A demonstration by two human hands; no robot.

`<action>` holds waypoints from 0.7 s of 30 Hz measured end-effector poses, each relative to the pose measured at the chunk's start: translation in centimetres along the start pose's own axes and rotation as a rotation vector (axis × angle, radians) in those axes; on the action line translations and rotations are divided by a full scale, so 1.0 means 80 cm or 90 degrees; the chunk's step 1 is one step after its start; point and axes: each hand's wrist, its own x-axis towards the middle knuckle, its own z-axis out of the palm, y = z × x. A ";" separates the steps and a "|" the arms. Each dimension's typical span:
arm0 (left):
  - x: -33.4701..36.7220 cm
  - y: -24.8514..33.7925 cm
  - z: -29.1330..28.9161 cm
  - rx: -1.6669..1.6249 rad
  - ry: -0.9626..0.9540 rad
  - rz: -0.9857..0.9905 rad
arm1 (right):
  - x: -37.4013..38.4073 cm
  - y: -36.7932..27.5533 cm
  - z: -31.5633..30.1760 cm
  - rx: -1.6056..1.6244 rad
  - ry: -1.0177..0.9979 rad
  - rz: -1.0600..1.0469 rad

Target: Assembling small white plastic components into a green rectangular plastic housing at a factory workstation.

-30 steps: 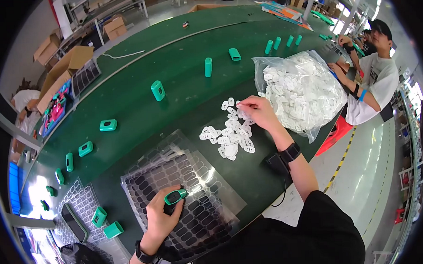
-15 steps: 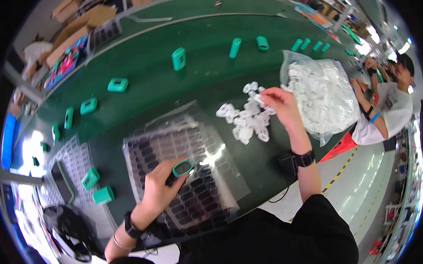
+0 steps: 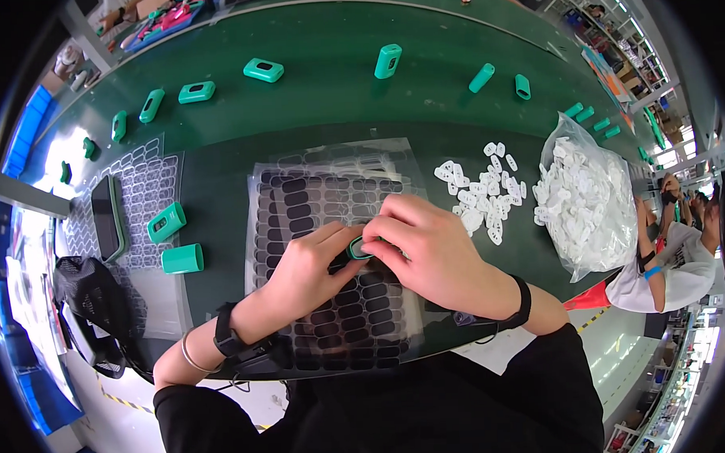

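Over the stacked sheets, my left hand grips a small green oval casing, its open end turned toward the right. My right hand pinches at that opening, fingertips touching the casing; they mostly cover the small white plastic piece carried there. Beneath both hands lie clear plastic sheets with rows of dark rounded windows. Right of them, loose white plastic pieces are heaped on the dark green table. Two more green casings, one open-ended and one with a dark window, lie to the left.
A clear bag full of white pieces stands at the right, near a co-worker's arm. Several green casings line the far side. At left are a phone, patterned clear sheets and a black mesh bag.
My right hand has come from the white pieces to the casing in my left hand, and the two hands now meet over the sheets. The whole view has shifted.
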 end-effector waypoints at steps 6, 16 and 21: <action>0.005 0.004 -0.002 -0.025 -0.019 -0.038 | -0.018 -0.027 -0.004 -0.218 -0.033 0.008; 0.003 0.001 0.000 -0.013 0.024 -0.002 | -0.002 -0.018 -0.032 -0.219 -0.116 -0.058; 0.003 0.000 -0.004 0.002 0.028 0.024 | 0.006 -0.011 -0.018 -0.176 -0.117 -0.133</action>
